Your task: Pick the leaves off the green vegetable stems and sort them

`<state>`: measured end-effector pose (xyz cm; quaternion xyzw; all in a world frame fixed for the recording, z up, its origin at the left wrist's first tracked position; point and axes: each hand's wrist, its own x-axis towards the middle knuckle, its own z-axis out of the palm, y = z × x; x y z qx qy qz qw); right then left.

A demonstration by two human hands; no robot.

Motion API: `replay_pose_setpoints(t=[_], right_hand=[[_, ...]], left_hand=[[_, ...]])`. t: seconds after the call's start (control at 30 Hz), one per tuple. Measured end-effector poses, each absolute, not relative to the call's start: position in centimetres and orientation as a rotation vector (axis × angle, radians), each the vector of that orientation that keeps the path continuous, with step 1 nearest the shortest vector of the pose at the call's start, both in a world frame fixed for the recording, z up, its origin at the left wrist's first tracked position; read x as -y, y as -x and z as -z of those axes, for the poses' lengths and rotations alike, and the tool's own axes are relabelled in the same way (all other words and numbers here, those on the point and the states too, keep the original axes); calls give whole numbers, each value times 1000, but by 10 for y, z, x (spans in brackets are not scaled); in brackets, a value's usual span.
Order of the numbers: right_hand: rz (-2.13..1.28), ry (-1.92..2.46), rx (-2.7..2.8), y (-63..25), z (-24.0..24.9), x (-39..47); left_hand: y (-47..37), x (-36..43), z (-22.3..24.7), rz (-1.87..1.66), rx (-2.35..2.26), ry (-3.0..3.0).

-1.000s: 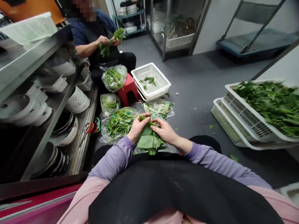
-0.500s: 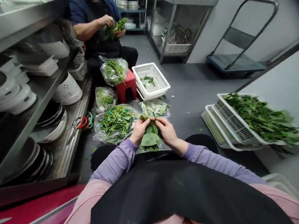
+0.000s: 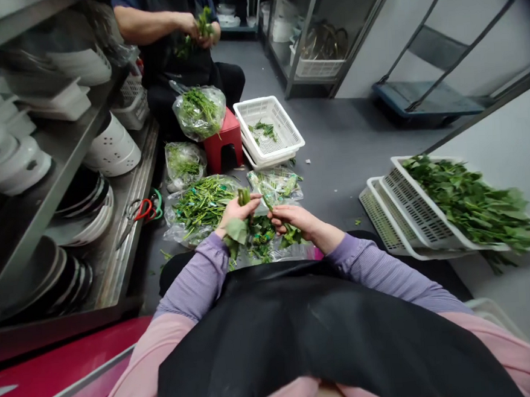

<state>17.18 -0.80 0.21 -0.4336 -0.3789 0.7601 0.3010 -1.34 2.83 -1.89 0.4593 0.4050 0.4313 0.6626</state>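
Observation:
My left hand (image 3: 237, 212) is closed round a small bunch of leafy green stems (image 3: 243, 196); the cut ends stick up above the fingers and a broad leaf hangs below. A little to the right, my right hand (image 3: 292, 216) pinches a separate leafy stem (image 3: 268, 205), its leaves drooping under the palm. Between and below the hands lie more loose greens (image 3: 261, 238) on plastic. Just beyond my left hand, a plastic bag of cut green stems (image 3: 205, 204) lies spread open on the floor. Another clear bag with greens (image 3: 277, 184) lies beyond my right hand.
A co-worker (image 3: 170, 42) sits opposite, handling greens. Between us are a red stool (image 3: 225, 142) with bagged greens and a white basket (image 3: 288, 137). Scissors (image 3: 141, 212) rest on the left shelf edge. At right, stacked baskets (image 3: 424, 227) hold leafy greens; a trolley (image 3: 426, 99) stands behind.
My hands have moved apart from being together on one bunch. The left keeps a bunch, and the right now holds a separate stem. The view has tilted slightly downward.

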Motion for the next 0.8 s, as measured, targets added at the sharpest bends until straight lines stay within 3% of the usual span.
replay_pose_setpoints(t=[0.17,0.3,0.6,0.8], right_hand=[[-1980,1187,1319,-157,0,15],[-1755,1260,1526,-158,5,13],[-1568,1236,930,-117,14,3],[-1185,1332,1680,-138,25,-11]], left_hand=[[6,-14,13,-989,-972,-1313],[10,-17,13,-986,-979,-1314],[1,-7,15,-1297,-1041,-1321],[22,-8,2,-1406,-1145,-1329]])
